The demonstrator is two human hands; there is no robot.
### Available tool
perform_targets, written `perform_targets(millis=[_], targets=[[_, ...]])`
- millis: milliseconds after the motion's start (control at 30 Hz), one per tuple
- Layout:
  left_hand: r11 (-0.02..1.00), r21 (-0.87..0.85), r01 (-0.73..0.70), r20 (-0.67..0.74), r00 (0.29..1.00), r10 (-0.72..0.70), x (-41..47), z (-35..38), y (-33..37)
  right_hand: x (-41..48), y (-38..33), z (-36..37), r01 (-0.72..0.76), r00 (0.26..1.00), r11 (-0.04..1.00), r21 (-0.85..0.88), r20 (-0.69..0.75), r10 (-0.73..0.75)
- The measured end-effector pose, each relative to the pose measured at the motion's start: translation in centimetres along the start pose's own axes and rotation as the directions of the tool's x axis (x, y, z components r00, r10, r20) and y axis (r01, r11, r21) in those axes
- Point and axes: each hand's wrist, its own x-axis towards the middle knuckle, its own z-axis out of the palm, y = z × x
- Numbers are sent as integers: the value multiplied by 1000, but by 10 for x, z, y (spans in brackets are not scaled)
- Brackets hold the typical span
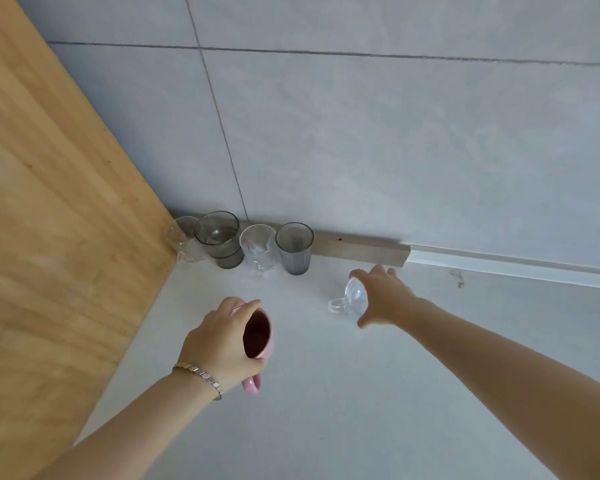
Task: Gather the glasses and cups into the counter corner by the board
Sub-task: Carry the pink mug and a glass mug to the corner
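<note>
Nearest, the left hand [222, 341] is clamped around a pink ceramic mug with a dark interior [257, 336], held out from the wooden board [49, 237]. Farther, the right hand [383, 296] grips a clear glass handled cup [352, 296] from above. Both remain to be placed. At the surface [326, 410] corner, two smoked grey tumblers [293, 249] and clear glasses [258, 247] already stand grouped along the back edge.

Both bare forearms reach forward; left hand [222, 341], bracelet at wrist, curled in a grip from above, right hand [381, 296] farther out, fingers spread, gripping.
</note>
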Motion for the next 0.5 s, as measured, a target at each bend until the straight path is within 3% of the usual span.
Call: perform_targets(millis=[133, 267, 400, 500], targets=[[999, -31, 8, 9, 1000, -8, 6, -4, -28, 29, -18, -7, 68, 997, 994, -82, 39, -65], [999, -37, 5, 17, 1000, -4, 18, -6, -41, 32, -23, -3, 60, 998, 998, -36, 34, -59], [999, -50, -9, 19, 1000, 10, 33, -8, -44, 32, -30, 13, -254, 966, 957, 140, -17, 259], [998, -59, -19, 16, 1000, 20, 41, -8, -46, 41, -35, 17, -294, 948, 931, 217, -56, 312]])
